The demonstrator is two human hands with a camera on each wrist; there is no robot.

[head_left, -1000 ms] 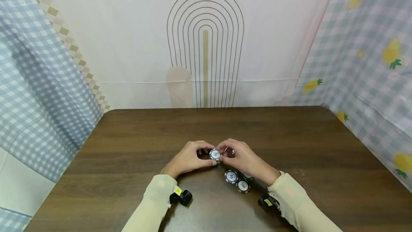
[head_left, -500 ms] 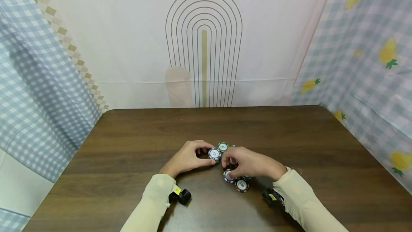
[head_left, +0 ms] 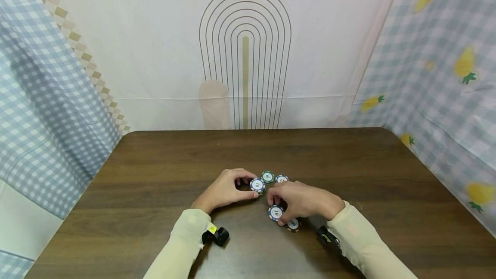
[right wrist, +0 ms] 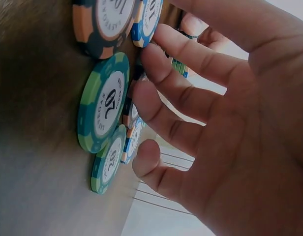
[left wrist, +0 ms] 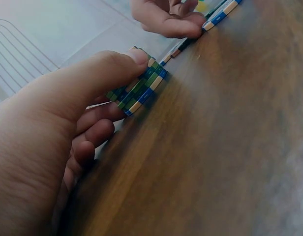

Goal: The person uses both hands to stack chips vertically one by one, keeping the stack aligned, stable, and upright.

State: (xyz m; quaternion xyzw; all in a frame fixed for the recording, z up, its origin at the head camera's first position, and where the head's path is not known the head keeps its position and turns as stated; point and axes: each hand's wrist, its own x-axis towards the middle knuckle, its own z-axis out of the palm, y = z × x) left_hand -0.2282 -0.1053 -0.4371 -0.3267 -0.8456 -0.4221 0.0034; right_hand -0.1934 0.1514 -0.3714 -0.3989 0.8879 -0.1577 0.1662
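Note:
My left hand (head_left: 226,193) grips a short stack of poker chips (left wrist: 141,88) between thumb and fingers, a blue chip marked 10 (head_left: 257,185) on top. The stack's edges show green, blue and cream bands. To its right, the thumb and a finger of my right hand (head_left: 306,199) pinch the rim of another blue 10 poker chip (head_left: 276,212), which lies flat on the table. A black-and-orange 100 chip (head_left: 293,224) lies beside it. In the right wrist view, the other fingers extend over two green 20 chips, the larger-looking green chip (right wrist: 103,103) and a second green chip (right wrist: 109,160).
Behind the hands lie a green chip (head_left: 267,177) and a blue-edged chip (head_left: 281,178). The brown wooden table (head_left: 162,158) ends at a white cloth (head_left: 155,55) with printed arches. Checked curtains (head_left: 50,76) hang at both sides.
My right hand has left the stack and moved nearer and slightly right, onto the loose blue chip. The chips behind it have come into view. My left hand keeps its hold on the stack.

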